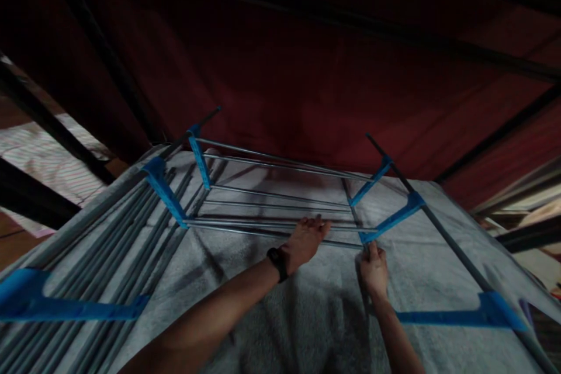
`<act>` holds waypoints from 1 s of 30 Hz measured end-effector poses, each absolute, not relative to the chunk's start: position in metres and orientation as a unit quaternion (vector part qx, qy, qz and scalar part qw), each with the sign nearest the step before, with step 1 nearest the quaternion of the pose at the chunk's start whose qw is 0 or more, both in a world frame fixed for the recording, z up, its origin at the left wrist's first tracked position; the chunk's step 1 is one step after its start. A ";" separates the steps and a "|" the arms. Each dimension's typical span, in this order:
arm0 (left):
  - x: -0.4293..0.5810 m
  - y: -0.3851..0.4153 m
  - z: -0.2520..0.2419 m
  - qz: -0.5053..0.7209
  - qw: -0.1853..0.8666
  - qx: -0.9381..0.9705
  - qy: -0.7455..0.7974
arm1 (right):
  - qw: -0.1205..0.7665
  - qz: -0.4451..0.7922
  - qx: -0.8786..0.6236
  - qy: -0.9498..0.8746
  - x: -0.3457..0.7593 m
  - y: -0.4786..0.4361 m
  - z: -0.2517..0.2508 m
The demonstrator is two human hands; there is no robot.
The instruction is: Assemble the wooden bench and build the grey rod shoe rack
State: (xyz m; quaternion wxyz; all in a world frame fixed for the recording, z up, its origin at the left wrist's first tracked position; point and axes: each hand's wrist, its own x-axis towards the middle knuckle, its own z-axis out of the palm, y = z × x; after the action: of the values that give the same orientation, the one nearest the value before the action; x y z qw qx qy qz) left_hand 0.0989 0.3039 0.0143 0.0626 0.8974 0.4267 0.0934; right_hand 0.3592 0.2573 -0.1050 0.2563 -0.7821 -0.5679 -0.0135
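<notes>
A rack frame of thin grey metal rods (263, 194) and blue plastic brackets (392, 221) stands on a grey cloth-covered surface. My left hand (305, 239), with a black band on its wrist, is closed over the front rods, left of their right end. At the lower corner of the right front bracket is my right hand (374, 269), its fingers bent and pressed against the bracket's end. Exactly how those fingertips grip is partly hidden. Another blue bracket (460, 318) sits lower on the right upright tube (451, 239).
Several loose grey tubes (114, 245) lie side by side at the left, below a left bracket (165, 191). A near left bracket (65, 304) juts inward. Dark red cloth (289, 82) with black bars hangs behind. Striped fabric (39, 158) lies beyond at the left.
</notes>
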 end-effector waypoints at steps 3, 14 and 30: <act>0.086 0.304 0.012 0.095 0.067 0.892 0.437 | 0.246 -0.024 -0.791 -0.560 0.356 0.257 -0.103; 0.045 0.301 0.013 0.103 0.048 0.875 0.470 | 0.249 -0.032 -0.801 -0.543 0.353 0.260 -0.107; 0.113 0.317 -0.044 0.064 0.137 0.902 0.404 | 0.357 0.055 -0.750 -0.554 0.362 0.268 -0.093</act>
State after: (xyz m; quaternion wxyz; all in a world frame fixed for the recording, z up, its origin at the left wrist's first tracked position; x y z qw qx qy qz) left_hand 0.1127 0.3173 -0.0441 0.1374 0.9022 0.4038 0.0639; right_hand 0.3621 0.2679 -0.0927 0.3570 -0.7498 -0.5543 0.0555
